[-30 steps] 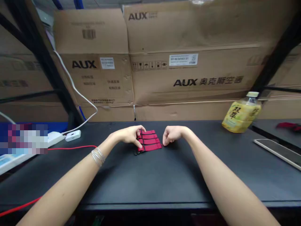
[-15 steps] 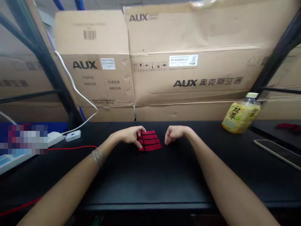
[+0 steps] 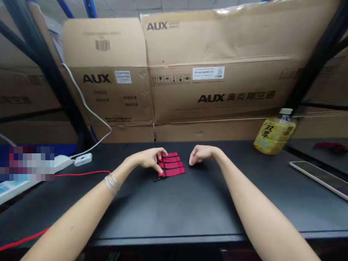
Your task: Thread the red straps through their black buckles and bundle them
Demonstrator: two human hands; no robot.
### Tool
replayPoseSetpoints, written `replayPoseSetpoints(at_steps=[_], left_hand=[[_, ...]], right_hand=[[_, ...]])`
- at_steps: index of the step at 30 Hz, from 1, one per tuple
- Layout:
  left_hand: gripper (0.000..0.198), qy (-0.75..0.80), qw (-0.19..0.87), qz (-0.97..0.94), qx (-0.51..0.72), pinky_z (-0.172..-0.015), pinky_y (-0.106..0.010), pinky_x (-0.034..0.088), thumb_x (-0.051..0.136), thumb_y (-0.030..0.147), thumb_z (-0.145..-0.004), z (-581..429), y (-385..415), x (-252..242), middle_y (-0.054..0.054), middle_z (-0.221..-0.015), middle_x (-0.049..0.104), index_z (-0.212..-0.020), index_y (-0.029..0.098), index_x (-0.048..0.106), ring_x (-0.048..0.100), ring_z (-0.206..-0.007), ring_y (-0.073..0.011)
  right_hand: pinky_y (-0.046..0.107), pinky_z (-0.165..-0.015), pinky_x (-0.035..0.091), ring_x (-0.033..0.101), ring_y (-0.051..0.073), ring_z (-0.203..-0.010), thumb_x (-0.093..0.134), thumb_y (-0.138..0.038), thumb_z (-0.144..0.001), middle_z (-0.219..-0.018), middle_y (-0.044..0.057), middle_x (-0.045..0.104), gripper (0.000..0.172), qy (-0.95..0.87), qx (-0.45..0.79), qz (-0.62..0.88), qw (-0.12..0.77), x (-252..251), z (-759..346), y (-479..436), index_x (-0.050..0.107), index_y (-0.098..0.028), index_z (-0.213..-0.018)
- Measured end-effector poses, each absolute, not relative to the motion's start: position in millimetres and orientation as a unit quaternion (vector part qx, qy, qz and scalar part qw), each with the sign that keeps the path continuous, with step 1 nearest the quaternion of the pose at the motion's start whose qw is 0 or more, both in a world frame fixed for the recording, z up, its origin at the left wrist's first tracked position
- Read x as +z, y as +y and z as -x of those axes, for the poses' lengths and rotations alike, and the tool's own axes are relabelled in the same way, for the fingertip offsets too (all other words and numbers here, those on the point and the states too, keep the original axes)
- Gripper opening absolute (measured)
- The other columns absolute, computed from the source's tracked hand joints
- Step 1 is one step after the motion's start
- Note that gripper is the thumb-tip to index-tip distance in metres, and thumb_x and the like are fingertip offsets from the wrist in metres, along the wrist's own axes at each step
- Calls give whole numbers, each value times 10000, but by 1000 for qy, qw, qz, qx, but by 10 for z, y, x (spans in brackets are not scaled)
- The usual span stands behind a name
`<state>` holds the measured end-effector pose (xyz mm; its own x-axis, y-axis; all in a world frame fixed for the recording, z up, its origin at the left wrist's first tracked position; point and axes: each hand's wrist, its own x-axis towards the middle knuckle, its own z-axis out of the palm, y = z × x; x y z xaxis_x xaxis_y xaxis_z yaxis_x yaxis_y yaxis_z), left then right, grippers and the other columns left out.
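Note:
A flat piece of red fabric with black bands (image 3: 174, 165) lies on the black table. At its left edge is my left hand (image 3: 150, 158), with a bracelet on the wrist. The thumb and fingers are spread apart, the thumb at the fabric's near left corner and the fingertips by the far left one. A small dark part, too unclear to name, sticks out at the near left corner. To the right, apart from the fabric, my right hand (image 3: 201, 154) is closed with its fingers curled down. Whatever those fingers may hold is hidden.
Behind the table (image 3: 168, 214) stand large cardboard boxes (image 3: 217, 79). A yellow-labelled bottle (image 3: 274, 136) and a phone-like flat device (image 3: 320, 177) are at the right. White power strip (image 3: 61, 163), white cable (image 3: 87, 103) and red cable (image 3: 81, 174) lie left.
The view has tilted and shifted slightly. Both hands keep about the same pose beside the red fabric, and more of the dark part at its near left corner shows.

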<state>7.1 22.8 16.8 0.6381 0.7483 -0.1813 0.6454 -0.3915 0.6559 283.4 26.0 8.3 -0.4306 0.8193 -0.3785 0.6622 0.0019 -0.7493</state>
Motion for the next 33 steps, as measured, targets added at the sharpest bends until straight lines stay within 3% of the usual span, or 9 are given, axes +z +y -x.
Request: replayPoseSetpoints(at_steps=[4, 8, 13, 22, 33], left_hand=[[788, 407, 351, -840, 70, -556, -216, 392, 823, 391, -435, -59, 233, 175, 14, -852, 486, -1124, 202, 492, 473, -621, -90], [651, 397, 325, -851, 113, -552, -215, 379, 746, 495, -545, -22, 279, 178, 4, -835, 512, -1083, 192, 539, 479, -622, -94], [526, 423, 270, -852, 150, -548, -219, 365, 671, 541, -620, 30, 358, 159, -1, -753, 544, -976, 160, 597, 469, -607, -106], [543, 433, 266, -852, 129, -549, -211, 368, 751, 456, -531, 49, 401, 117, -4, -799, 530, -960, 153, 614, 474, -616, -99], [578, 436, 282, -845, 125, -576, -227, 379, 770, 460, -489, 43, 421, 109, 1, -796, 533, -957, 155, 622, 477, -617, -104]], right_hand=[[184, -465, 346, 431, 66, -492, 714, -281, -538, -564, -5, 585, 222, -709, 460, 523, 110, 73, -2835, 262, 703, -140, -709], [191, -452, 351, 447, 77, -484, 682, -368, -626, -556, -5, 564, 286, -742, 393, 522, 147, 10, -2701, 299, 695, -129, -784], [194, -492, 381, 469, 81, -502, 651, -313, -666, -641, 28, 625, 236, -757, 342, 520, 200, -121, -2552, 379, 691, -110, -780], [213, -548, 365, 477, 103, -560, 726, -330, -524, -583, -13, 590, 245, -782, 361, 490, 135, -107, -2600, 388, 662, -136, -660], [210, -565, 358, 479, 103, -574, 705, -282, -538, -557, -31, 571, 167, -785, 342, 502, 122, -74, -2553, 357, 636, -150, -613]])
